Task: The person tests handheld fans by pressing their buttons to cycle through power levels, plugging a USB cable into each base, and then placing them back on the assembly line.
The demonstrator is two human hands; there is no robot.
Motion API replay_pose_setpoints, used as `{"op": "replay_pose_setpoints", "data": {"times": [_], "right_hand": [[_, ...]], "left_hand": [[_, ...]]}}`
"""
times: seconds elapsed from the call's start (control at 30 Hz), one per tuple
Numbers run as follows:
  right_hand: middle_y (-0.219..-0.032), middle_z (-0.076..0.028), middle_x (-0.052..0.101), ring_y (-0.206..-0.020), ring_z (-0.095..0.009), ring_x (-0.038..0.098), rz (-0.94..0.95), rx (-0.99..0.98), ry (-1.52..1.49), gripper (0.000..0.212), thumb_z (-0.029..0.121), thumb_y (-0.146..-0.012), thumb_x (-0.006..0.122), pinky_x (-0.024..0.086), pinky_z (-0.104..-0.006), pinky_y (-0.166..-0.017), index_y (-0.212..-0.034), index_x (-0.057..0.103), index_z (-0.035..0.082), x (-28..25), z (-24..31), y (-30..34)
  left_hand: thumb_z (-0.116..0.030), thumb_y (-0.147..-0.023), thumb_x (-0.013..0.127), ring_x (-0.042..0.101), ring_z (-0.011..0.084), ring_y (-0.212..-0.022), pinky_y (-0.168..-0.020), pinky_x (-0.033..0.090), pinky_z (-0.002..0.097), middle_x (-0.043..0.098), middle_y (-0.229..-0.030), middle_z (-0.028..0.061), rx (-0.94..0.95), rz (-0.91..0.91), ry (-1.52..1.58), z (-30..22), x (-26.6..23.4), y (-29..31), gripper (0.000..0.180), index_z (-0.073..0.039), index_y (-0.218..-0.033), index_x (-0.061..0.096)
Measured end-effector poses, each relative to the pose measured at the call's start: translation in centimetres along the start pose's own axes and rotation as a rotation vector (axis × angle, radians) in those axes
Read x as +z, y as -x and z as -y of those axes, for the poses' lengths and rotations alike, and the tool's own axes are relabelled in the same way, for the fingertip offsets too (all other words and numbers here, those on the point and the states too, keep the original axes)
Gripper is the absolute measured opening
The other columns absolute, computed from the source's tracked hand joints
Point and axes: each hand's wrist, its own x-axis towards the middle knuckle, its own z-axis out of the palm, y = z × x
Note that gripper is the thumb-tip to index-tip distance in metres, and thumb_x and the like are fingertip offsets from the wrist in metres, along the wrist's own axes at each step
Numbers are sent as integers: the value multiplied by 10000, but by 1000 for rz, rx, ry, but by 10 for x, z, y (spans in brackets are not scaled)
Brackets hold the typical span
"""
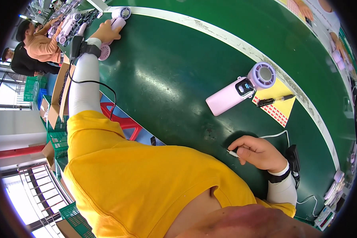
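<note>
One white cable plug [233, 153] – right hand [261, 154] pinches it, thumb and finger together, near table edge. Left hand [105, 32] at two lilac fans [118, 23], table's left end – can't tell if clamped. One smooth pink fan [234, 93], cylindrical handle, round slotted head, lies mid-table; one pen [275, 100] on one yellow sheet [281, 109]. Glossy green tabletop [166, 79].
</note>
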Motion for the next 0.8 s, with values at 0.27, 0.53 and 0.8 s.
{"op": "replay_pose_setpoints", "data": {"times": [0.27,0.53,0.8], "right_hand": [[-718,-3,529,-649,-65,503,2,-8,-20,192,139,-902,460,397,-194,-588,-1040,533,27,0,1,1],[-697,6,535,-641,-49,493,-7,16,-19,189,144,-900,466,362,-178,-553,-1041,538,41,2,2,1],[-664,10,535,-547,-19,408,-72,38,-59,193,128,-894,468,296,-164,-479,-1051,542,42,7,3,3]], "left_hand": [[-423,-733,629,572,178,-861,-760,436,248,559,-1087,115,-301,203,784,55,-1,2,687,92,-1154,457],[-450,-762,592,548,150,-931,-791,413,246,584,-1087,101,-301,163,876,50,-8,15,701,84,-1190,439],[-411,-797,497,556,331,-867,-778,427,364,584,-956,206,-44,-10,272,15,-26,21,442,-27,-1009,556]]}}
